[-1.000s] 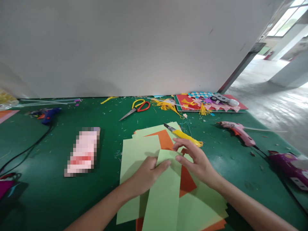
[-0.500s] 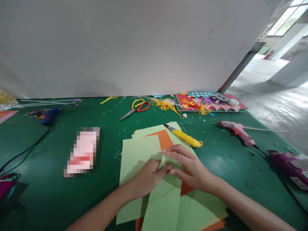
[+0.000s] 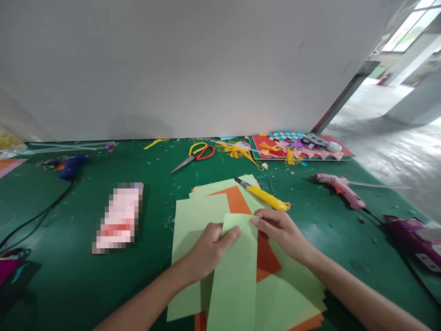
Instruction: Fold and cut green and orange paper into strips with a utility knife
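A long light-green paper strip [image 3: 236, 271] is held up between my two hands. My left hand [image 3: 213, 250] grips its left edge, thumb on the front face and fingers hidden behind. At the strip's top right corner, my right hand [image 3: 279, 232] pinches the paper between thumb and fingers. Beneath lie light-green sheets [image 3: 196, 220] and orange paper [image 3: 267, 262], loosely stacked and fanned. A yellow utility knife [image 3: 267, 196] with its blade out rests on the sheets just beyond my right hand.
Red-and-yellow-handled scissors [image 3: 196, 155] lie behind the paper. On the right are a pink glue gun [image 3: 339, 186] and a purple tool [image 3: 413, 239] with a cord. A blue glue gun [image 3: 69, 165] and a blurred pink item [image 3: 119, 218] lie left. A grey panel [image 3: 172, 69] borders the table.
The strip's top end, curled over toward me before, now stands flat and upright. My right hand has moved right to its top corner; my left thumb lies on its face.
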### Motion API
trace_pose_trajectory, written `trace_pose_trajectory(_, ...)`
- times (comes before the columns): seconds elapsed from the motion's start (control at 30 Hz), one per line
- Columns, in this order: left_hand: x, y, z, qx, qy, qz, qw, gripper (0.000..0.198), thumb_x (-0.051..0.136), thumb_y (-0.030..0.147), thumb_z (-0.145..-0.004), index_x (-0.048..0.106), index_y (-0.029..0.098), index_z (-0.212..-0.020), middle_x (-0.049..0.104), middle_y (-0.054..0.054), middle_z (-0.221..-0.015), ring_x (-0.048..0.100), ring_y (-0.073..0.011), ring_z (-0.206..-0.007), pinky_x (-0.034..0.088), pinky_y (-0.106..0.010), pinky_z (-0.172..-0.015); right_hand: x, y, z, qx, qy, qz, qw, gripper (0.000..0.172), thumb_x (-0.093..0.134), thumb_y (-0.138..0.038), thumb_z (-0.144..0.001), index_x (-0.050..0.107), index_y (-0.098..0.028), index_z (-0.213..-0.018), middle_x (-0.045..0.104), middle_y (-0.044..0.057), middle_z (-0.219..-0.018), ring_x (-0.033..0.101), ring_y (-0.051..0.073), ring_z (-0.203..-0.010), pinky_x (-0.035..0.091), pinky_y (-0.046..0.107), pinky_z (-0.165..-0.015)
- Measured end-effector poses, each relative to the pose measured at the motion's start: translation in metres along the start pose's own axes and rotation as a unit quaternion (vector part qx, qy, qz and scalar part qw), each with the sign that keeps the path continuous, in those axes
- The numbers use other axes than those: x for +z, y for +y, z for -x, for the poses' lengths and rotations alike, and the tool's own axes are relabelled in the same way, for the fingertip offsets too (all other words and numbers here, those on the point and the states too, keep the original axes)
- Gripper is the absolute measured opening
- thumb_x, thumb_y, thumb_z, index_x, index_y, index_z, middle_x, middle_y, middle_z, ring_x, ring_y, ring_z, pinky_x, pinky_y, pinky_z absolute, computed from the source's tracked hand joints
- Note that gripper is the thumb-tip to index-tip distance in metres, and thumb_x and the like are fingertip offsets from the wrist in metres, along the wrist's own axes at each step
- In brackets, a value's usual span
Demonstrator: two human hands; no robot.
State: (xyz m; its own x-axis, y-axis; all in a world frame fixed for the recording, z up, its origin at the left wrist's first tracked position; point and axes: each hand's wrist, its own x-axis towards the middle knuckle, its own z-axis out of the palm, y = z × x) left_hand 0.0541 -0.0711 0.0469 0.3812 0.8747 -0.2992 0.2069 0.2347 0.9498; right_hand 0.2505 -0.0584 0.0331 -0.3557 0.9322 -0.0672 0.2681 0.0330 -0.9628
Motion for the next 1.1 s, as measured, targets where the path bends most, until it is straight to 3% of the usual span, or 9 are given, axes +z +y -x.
trace_pose_trajectory(0.23,-0.001,-0.006,-0.003,-0.002,0.013,-0.042,0.999,0.048,0.052,0.054,-0.083,0.029,0.021,-0.058,0.022,0.008,-0.056,0.018,-0.0086,-0.052,0.019,-0.022,-0.045,0.001,-0.002,0.003,0.002,-0.024,0.007,1.000,0.041,0.049,-0.041,-0.091,0.047,-0.018,-0.057,0.042,-0.004,-0.055,0.038,0.010,-0.054,0.027,0.025,-0.052)
trace_pose_trajectory(0.43,-0.002,-0.002,-0.002,0.004,-0.011,-0.042,0.999,0.045,0.047,0.053,-0.086,0.034,0.020,-0.059,0.025,0.006,-0.057,0.021,-0.0089,-0.053,0.021,-0.022,-0.046,-0.002,-0.003,0.005,0.001,-0.046,-0.028,0.999,0.042,0.045,-0.038,-0.094,0.046,-0.018,-0.057,0.047,-0.003,-0.055,0.043,0.010,-0.054,0.032,0.025,-0.055)
trace_pose_trajectory(0.63,-0.008,-0.003,-0.004,0.003,-0.012,-0.043,0.999,0.044,0.047,0.051,-0.086,0.030,0.021,-0.060,0.023,0.006,-0.058,0.022,-0.0091,-0.053,0.020,-0.023,-0.047,-0.007,-0.003,0.005,0.063,-0.153,-0.092,0.982,0.023,0.058,-0.032,-0.085,0.049,-0.018,-0.070,0.050,-0.004,-0.059,0.049,0.010,-0.053,0.034,0.023,-0.051)
trace_pose_trajectory(0.77,-0.010,-0.004,-0.004,-0.004,0.010,-0.046,0.999,0.047,0.052,0.053,-0.084,0.029,0.021,-0.058,0.022,0.006,-0.057,0.022,-0.0089,-0.053,0.021,-0.023,-0.047,-0.005,0.000,0.006,0.071,-0.161,-0.071,0.982,0.017,0.056,-0.024,-0.084,0.049,-0.018,-0.070,0.050,-0.004,-0.058,0.048,0.010,-0.053,0.034,0.022,-0.051)
trace_pose_trajectory(0.83,-0.011,-0.003,-0.004,-0.011,-0.001,-0.031,0.999,0.043,0.053,0.052,-0.083,0.040,0.019,-0.060,0.031,0.006,-0.057,0.029,-0.0092,-0.054,0.026,-0.022,-0.049,-0.003,0.002,0.006,0.065,-0.153,-0.071,0.984,0.015,0.054,-0.019,-0.083,0.048,-0.018,-0.069,0.049,-0.005,-0.057,0.047,0.009,-0.054,0.034,0.021,-0.051)
trace_pose_trajectory(0.93,-0.011,0.000,-0.003,-0.002,-0.053,-0.001,0.999,0.030,0.059,0.045,-0.083,0.061,0.016,-0.082,0.057,0.001,-0.071,0.049,-0.0129,-0.064,0.039,-0.023,-0.059,-0.002,0.004,0.005,0.060,-0.129,-0.069,0.987,0.013,0.052,-0.014,-0.080,0.048,-0.018,-0.068,0.047,-0.005,-0.057,0.046,0.009,-0.053,0.033,0.022,-0.051)
trace_pose_trajectory(1.0,-0.011,0.000,-0.003,0.012,-0.082,0.018,0.996,0.031,0.065,0.040,-0.080,0.063,0.016,-0.099,0.066,-0.003,-0.090,0.058,-0.0176,-0.079,0.045,-0.026,-0.068,-0.002,0.005,0.004,0.060,-0.099,-0.065,0.991,0.012,0.051,-0.015,-0.079,0.048,-0.018,-0.069,0.046,-0.005,-0.056,0.045,0.010,-0.052,0.032,0.022,-0.049)
trace_pose_trajectory(1.1,-0.008,-0.002,-0.004,0.020,-0.088,0.032,0.995,0.045,0.072,0.037,-0.073,0.062,0.017,-0.112,0.068,-0.008,-0.105,0.061,-0.0238,-0.095,0.048,-0.031,-0.077,-0.002,0.005,0.001,0.053,-0.054,-0.072,0.995,0.012,0.050,-0.018,-0.080,0.048,-0.019,-0.069,0.046,-0.005,-0.054,0.043,0.010,-0.049,0.031,0.024,-0.048)
